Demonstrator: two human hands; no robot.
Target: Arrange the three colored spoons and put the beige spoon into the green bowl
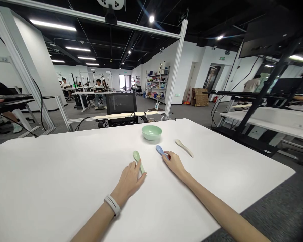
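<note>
A light green spoon (136, 155) lies on the white table (65, 174) with its bowl end pointing away from me. My left hand (129, 179), a grey band on its wrist, rests over its handle. The index fingertip touches the handle and the thumb sits apart near the handle's end. To the right, my right hand (175, 163) has its thumb and fingers closed around the handle of a blue spoon (159, 149), whose bowl end shows beyond the fingers. Behind both spoons stands a green bowl (152, 133). A cream spoon (184, 148) lies right of the blue one.
Past the table's far edge are a black mesh chair (121, 103) and a metal frame (176, 67). A shelf rack (158, 82) stands further back. Several people sit at desks in the distance. Another white desk (275, 124) is on the right.
</note>
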